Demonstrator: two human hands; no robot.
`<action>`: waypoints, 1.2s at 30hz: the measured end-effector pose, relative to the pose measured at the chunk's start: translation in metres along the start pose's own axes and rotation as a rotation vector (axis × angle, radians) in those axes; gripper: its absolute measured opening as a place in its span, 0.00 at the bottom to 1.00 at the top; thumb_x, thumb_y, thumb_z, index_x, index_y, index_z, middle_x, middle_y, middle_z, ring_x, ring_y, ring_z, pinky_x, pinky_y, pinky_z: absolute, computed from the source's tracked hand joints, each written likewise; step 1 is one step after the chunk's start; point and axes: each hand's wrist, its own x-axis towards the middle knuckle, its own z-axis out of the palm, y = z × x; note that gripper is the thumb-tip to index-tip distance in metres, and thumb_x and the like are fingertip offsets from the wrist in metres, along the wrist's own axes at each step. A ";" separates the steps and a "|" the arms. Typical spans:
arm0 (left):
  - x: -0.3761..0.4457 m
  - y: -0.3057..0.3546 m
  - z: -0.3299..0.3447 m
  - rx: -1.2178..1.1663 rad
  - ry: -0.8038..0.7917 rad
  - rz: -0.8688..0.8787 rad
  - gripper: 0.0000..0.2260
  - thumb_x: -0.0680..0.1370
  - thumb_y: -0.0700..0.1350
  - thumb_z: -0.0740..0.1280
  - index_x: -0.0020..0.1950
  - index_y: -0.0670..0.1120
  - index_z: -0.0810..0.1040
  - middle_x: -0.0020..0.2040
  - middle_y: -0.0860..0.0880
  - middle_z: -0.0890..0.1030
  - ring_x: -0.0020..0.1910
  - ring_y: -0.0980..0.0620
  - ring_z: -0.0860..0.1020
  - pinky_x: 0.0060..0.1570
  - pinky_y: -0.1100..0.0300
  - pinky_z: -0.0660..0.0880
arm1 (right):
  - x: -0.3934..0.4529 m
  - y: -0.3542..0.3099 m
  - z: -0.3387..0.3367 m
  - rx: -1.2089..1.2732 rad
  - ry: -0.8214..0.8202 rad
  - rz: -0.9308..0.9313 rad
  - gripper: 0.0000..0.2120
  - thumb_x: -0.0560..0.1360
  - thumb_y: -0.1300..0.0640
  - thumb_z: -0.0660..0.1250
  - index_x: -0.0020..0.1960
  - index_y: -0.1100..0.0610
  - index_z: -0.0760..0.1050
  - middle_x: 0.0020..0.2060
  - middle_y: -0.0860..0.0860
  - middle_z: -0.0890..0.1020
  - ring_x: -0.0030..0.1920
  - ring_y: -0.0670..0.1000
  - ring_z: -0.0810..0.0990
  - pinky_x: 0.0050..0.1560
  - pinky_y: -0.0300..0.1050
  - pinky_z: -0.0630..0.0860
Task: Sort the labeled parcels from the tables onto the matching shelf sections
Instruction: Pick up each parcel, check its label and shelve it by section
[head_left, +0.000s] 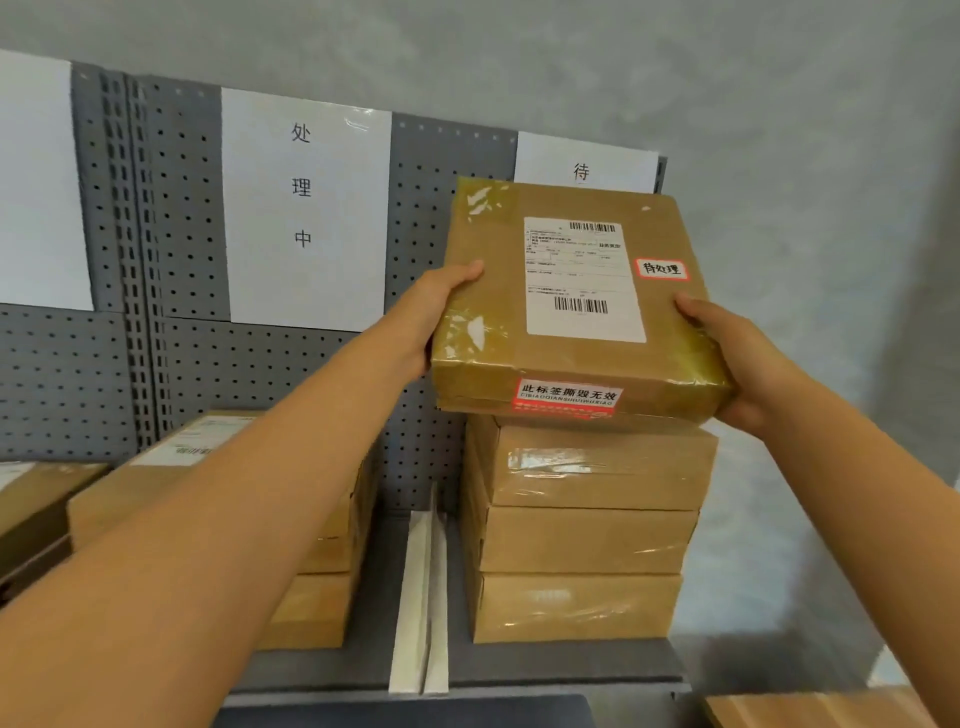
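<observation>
A grey pegboard shelf (311, 670) stands against a grey wall, its back panel hung with white paper signs; a white divider (423, 597) splits the shelf board into sections. The person holds a brown parcel (571, 296) with both hands, the left hand (436, 312) curled round its left edge and the right hand (737, 364) cupping its right edge near the front corner, thumbs on top. The two-sided grip keeps the flat box level as it is brought to the stack (582, 530) of three similar boxes at the right end of the shelf, just right of the divider. Its underside appears to touch or sit just above the top box; which cannot be told. Its small red-edged sticker (662, 268) seems to match the sign (584, 166) half hidden behind it, so this looks like the correct section. More boxes (311, 597) lie left of the divider, under the middle sign (304, 208).
</observation>
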 end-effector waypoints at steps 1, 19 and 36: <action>0.005 -0.004 0.007 0.008 0.014 -0.010 0.10 0.80 0.50 0.65 0.56 0.46 0.80 0.46 0.46 0.86 0.43 0.47 0.85 0.46 0.54 0.81 | 0.007 0.000 -0.008 -0.008 -0.005 0.015 0.11 0.80 0.45 0.62 0.56 0.48 0.78 0.47 0.49 0.87 0.41 0.50 0.86 0.44 0.49 0.80; 0.057 -0.036 0.052 0.197 0.238 -0.301 0.11 0.81 0.52 0.63 0.49 0.46 0.79 0.32 0.48 0.84 0.30 0.50 0.82 0.36 0.58 0.77 | 0.086 0.010 -0.064 -0.339 -0.043 0.298 0.18 0.76 0.41 0.65 0.56 0.54 0.76 0.43 0.56 0.84 0.42 0.56 0.82 0.47 0.55 0.79; 0.070 -0.039 0.041 0.475 0.350 -0.402 0.14 0.79 0.56 0.64 0.45 0.45 0.78 0.46 0.47 0.84 0.55 0.43 0.82 0.63 0.45 0.74 | 0.096 0.008 -0.061 -0.815 0.109 0.164 0.24 0.75 0.40 0.66 0.59 0.60 0.73 0.54 0.59 0.78 0.50 0.60 0.78 0.52 0.59 0.78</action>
